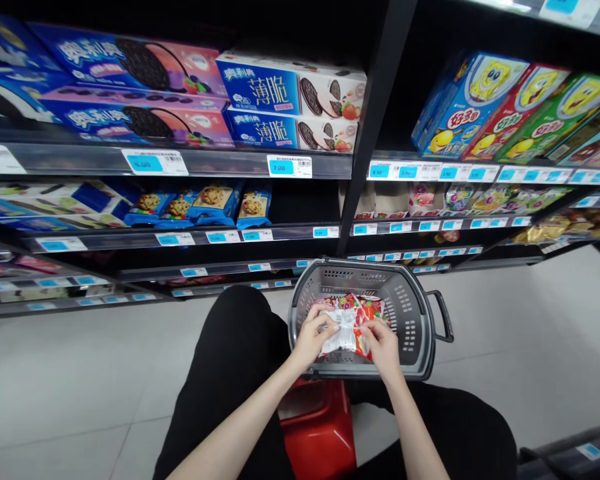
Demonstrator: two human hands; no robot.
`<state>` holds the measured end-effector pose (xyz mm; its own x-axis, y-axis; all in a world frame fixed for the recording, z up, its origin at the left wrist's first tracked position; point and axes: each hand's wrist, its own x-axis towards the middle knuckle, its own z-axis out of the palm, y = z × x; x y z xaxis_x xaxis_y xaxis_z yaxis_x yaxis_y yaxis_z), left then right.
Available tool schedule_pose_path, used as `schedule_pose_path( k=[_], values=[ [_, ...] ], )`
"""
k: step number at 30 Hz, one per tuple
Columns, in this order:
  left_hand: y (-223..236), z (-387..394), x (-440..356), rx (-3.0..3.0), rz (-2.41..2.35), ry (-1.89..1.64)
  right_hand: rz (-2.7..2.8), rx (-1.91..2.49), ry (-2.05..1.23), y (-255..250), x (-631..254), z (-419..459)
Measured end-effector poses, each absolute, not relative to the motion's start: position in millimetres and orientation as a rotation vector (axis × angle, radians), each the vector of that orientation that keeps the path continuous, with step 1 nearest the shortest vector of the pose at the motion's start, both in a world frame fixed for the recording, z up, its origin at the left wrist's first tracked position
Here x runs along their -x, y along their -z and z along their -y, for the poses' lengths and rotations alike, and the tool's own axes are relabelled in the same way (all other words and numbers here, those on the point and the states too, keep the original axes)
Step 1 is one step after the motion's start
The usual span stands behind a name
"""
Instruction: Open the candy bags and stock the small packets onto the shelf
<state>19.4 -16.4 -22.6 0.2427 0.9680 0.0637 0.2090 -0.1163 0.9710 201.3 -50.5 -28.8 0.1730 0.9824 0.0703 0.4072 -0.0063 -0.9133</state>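
Both my hands are over a grey plastic shopping basket with perforated walls. My left hand is closed on the left side of a shiny white and red snack packet, thumb on top. At the packet's right side, my right hand pinches its red part between thumb and fingers. Beneath it, other red snack packets lie in the basket, partly covered by my hands and the held packet. The fingertips under the packet are hidden.
Dark shelves hold cookie boxes, blue cookie bags and cartoon snack boxes. Price labels line the shelf edges. A red stool or box stands between my black-trousered legs. The basket's handle sticks out to the right over the tiled floor.
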Motion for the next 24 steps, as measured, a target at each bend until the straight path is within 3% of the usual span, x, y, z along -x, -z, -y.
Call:
schedule_pose_path(
  k=[14, 19, 24],
  values=[
    [34, 13, -20, -1.145, -1.077, -0.791, 1.112, 1.419, -1.122, 28, -211, 52],
    [31, 14, -20, -0.946, -0.970, -0.887, 1.160, 1.432, -1.227, 24, -220, 51],
    [29, 17, -21, -0.554, -0.834, -0.793, 0.720, 1.225, -1.507, 18, -225, 52]
  ],
)
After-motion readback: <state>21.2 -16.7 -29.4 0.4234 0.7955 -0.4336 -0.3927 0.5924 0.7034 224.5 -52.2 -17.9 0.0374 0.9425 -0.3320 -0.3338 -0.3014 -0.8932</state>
